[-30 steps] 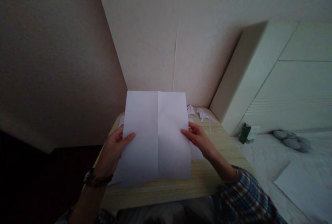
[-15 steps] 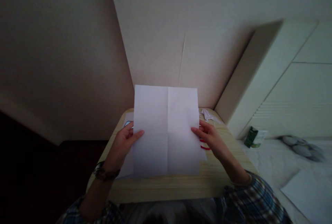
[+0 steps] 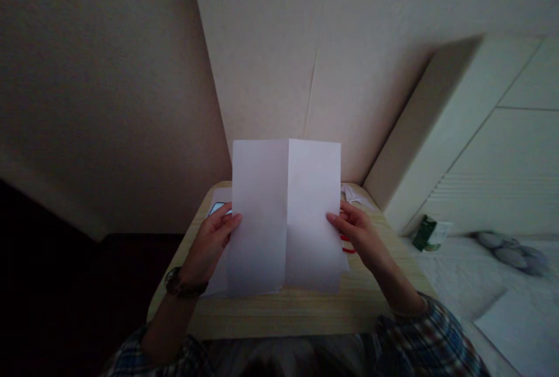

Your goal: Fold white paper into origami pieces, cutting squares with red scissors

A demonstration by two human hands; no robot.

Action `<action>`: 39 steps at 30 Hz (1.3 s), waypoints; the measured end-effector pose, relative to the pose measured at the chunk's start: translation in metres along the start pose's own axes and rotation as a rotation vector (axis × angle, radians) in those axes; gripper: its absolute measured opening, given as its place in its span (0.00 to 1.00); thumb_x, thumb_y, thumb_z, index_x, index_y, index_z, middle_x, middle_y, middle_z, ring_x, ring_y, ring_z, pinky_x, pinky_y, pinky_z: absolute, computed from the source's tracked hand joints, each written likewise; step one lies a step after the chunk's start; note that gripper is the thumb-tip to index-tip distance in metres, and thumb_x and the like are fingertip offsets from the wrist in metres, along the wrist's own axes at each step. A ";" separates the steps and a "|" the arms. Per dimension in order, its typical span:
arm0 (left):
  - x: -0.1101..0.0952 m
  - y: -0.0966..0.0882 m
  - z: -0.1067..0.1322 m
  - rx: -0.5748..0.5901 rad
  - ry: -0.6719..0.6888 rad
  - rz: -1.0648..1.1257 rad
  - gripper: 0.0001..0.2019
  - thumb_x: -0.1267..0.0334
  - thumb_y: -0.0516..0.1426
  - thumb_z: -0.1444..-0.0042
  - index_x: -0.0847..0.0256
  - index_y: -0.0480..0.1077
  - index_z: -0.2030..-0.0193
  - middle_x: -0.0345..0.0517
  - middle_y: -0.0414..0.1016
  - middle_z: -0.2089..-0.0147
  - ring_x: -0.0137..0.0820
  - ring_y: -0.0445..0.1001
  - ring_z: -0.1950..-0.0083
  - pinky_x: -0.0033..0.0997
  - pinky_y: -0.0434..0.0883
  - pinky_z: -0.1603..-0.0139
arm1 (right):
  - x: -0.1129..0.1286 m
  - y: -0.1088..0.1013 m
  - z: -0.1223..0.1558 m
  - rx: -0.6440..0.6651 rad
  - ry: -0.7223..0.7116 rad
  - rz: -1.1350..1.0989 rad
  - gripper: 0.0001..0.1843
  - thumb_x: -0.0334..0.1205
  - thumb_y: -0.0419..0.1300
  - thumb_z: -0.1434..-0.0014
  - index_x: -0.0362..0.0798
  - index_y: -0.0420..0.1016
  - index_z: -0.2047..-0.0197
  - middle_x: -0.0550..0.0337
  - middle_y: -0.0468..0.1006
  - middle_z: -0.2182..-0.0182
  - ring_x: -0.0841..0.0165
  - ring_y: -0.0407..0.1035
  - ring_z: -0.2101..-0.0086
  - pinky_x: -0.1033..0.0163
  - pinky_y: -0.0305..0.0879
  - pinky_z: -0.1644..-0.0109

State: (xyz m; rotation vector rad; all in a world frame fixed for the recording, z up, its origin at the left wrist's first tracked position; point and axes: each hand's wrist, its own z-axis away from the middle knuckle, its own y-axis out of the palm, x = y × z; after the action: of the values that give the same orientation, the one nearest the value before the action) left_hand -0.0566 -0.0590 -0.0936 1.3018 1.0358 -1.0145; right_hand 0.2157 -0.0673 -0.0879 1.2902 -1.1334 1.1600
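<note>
"What's hard to see?"
"The white sheet [image 3: 262, 202], held up over the bench [image 3: 279, 319], hides much of it. A red object [image 3: 348, 245] and a bluish one [image 3: 218, 207] show only partly."
"The fingers [image 3: 219, 219]?"
"Left hand [image 3: 208, 245] and right hand [image 3: 361, 237] pinch its side edges; the fingertips behind are hidden."
"Any change?"
"It bends more at the middle crease than half a second ago."

And it's matt paper dead centre, a smooth, creased sheet [image 3: 262, 220] | below, pale wood-grain desk [image 3: 314, 320] | lower right, plaid cloth sleeve [image 3: 445, 333] | upper left, matt wall [image 3: 109, 74]!
</note>
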 end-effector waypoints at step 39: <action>0.014 0.030 0.012 0.238 -0.173 0.173 0.29 0.40 0.56 0.48 0.58 0.73 0.47 0.47 0.79 0.50 0.43 0.71 0.43 0.37 0.69 0.45 | -0.004 0.053 -0.013 0.043 -0.228 0.036 0.10 0.47 0.62 0.47 0.51 0.69 0.65 0.61 0.80 0.71 0.64 0.74 0.69 0.61 0.69 0.66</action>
State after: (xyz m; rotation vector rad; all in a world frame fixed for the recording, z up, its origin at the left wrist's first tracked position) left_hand -0.0238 -0.0706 -0.1000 1.4405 0.6749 -1.1200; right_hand 0.1622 -0.0567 -0.0864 1.4692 -1.3076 1.0877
